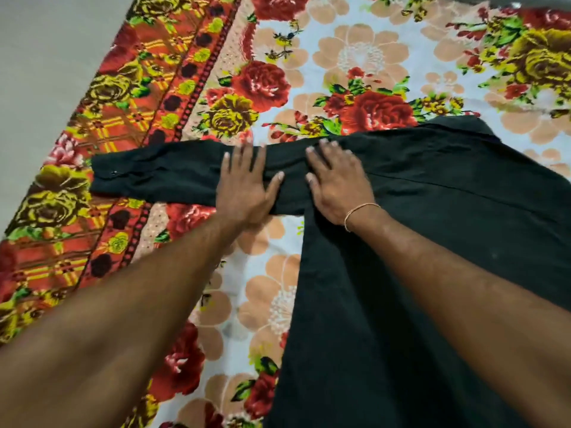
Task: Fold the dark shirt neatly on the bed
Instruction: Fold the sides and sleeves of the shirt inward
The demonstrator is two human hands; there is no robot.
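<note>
The dark, near-black cloth shirt (432, 242) lay spread flat on the bed's floral sheet of red roses and peach blossoms (355, 57), its body running under and back of the right hand (338, 183), its collar end beyond that hand's fingertips. One long sleeve (154, 177) stretched straight out sideways, passing under the left hand (244, 183) and ending well past it at the cuff. Both hands were flat, fingers straight and spread, palms pressing the fabric; they sat side by side, close but not touching, the left on the sleeve, the right on the shoulder by the sleeve seam. A thin thread band (360, 211) circled the right wrist.

This looked like the smoothing step ahead of the first fold. The next move probably called for pinning the shoulder with the right hand while the left took the sleeve and carried it across the shirt's body, keeping the crease straight.
</note>
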